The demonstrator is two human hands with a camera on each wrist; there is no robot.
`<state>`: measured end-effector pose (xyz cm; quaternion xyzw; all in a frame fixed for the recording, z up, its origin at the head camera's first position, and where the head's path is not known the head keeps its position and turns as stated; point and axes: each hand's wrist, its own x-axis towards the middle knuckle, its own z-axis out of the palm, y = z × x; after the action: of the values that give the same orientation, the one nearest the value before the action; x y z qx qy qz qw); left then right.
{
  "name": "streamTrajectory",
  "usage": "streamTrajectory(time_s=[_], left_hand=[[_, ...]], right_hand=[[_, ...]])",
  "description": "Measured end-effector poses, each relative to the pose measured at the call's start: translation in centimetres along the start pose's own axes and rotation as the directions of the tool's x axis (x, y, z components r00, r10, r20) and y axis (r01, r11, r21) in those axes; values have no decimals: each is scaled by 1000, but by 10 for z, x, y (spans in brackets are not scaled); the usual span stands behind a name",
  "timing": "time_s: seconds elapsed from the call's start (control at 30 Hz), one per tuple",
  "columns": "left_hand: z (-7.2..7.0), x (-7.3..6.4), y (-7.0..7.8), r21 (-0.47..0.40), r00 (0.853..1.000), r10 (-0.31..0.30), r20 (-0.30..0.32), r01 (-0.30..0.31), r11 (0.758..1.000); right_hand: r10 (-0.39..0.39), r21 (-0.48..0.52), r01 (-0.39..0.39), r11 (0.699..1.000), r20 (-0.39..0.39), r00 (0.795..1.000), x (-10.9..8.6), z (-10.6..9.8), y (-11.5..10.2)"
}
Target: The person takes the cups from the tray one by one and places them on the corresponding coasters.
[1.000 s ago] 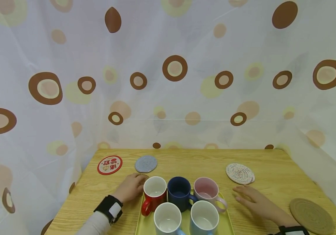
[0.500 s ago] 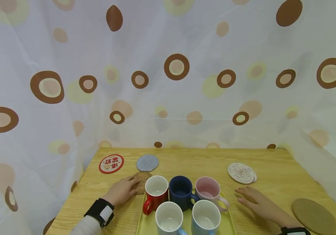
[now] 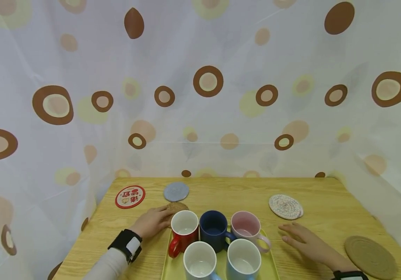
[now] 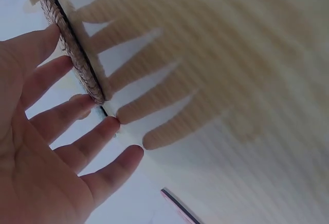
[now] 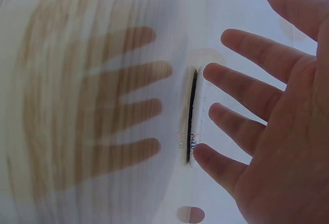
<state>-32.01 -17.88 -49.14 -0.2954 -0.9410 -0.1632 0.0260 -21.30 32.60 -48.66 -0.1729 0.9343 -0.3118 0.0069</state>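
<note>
In the head view my left hand [image 3: 153, 221] lies left of the red mug [image 3: 186, 229], its fingertips on the near-left edge of a round brown woven coaster [image 3: 178, 207]. The left wrist view shows extended fingers along the rim of the woven coaster [image 4: 77, 54]. A grey-blue round coaster [image 3: 176, 191] lies just behind it. My right hand [image 3: 307, 243] is held with its fingers extended and nothing in them, in front of a white speckled coaster [image 3: 285, 207]. Part of the brown coaster is hidden behind the red mug and my fingers.
A yellow tray [image 3: 273, 268] at the front holds the red mug, a navy mug [image 3: 214, 229], a pink mug [image 3: 246, 225] and two pale blue mugs. A red-rimmed coaster [image 3: 130, 196] lies back left, a large tan mat [image 3: 370, 256] at right. Patterned curtain surrounds the wooden table.
My left hand drew back left, then moved right again against the brown coaster. That coaster has shifted right and away, and the grey-blue one slightly back. My right hand stays about the same.
</note>
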Motion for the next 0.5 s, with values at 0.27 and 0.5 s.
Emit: streamTrajectory(time_s=[0.27,0.5], left_hand=[[7,18,-4,10,994,110,22,-110,994],[12,35,-6,76,982,186,16,-186,980]], right_hand=[[5,13,-5,1000,5,1000,-2,0,-2],[-1,5,1,1000,-5,1000,-4,-2,-2]])
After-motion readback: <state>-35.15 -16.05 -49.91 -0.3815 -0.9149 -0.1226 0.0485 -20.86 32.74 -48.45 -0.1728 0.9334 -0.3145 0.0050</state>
